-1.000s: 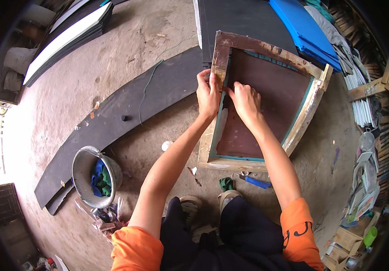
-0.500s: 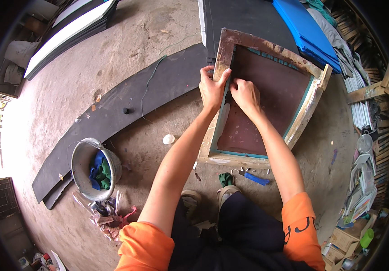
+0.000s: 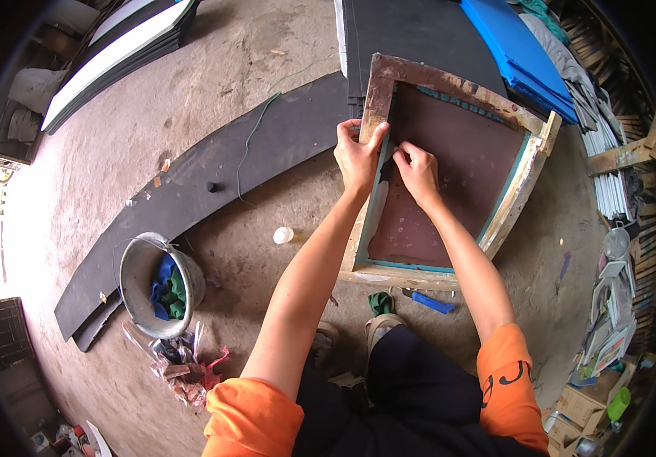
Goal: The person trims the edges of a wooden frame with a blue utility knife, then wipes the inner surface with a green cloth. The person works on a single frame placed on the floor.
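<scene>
A wooden screen-printing frame is held up in front of me, tilted, with dark brown mesh and teal strips along its inner edges. My left hand grips the frame's left bar, thumb on the near face and fingers around the outer side. Inside that bar, my right hand is closed in a pinch at the mesh's left edge. Whatever lies between its fingertips is too small to make out. Just below them, a pale patch runs along the left inner edge.
Long black sheets lie across the concrete floor to the left. A metal bucket with blue and green cloths stands nearer, beside crumpled plastic. A white cap and a blue-handled tool lie by my feet. Blue sheets are stacked far right.
The frame has dropped slightly toward me and shifted a little right. My right hand has slid a short way down the left inner edge, still pinched; my left hand keeps its grip.
</scene>
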Demonstrator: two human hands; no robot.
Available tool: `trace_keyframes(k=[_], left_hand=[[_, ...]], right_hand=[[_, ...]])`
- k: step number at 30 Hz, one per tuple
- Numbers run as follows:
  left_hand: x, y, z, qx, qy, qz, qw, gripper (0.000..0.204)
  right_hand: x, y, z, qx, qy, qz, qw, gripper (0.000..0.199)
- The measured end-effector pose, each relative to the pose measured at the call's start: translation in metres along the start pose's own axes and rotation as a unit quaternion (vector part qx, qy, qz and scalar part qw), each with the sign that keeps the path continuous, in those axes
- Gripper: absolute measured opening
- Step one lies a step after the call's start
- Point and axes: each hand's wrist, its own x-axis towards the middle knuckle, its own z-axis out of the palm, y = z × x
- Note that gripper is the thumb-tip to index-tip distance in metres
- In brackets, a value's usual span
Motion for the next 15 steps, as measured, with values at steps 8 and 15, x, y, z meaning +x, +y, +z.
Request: trace_keyframes(k=[8, 15], left_hand=[[0.002, -0.002, -0.004, -0.054, -0.059, 0.011, 0.997, 0.043], [-0.003, -0.02, -0.018, -0.079, -0.116, 0.034, 0.989, 0.032]], right_hand=[[0.007, 0.001, -0.012, -0.075, -0.072, -0.042, 0.994, 0.013], [-0.01, -0.01, -0.029, -0.253, -0.043, -0.27, 0.928, 0.033]])
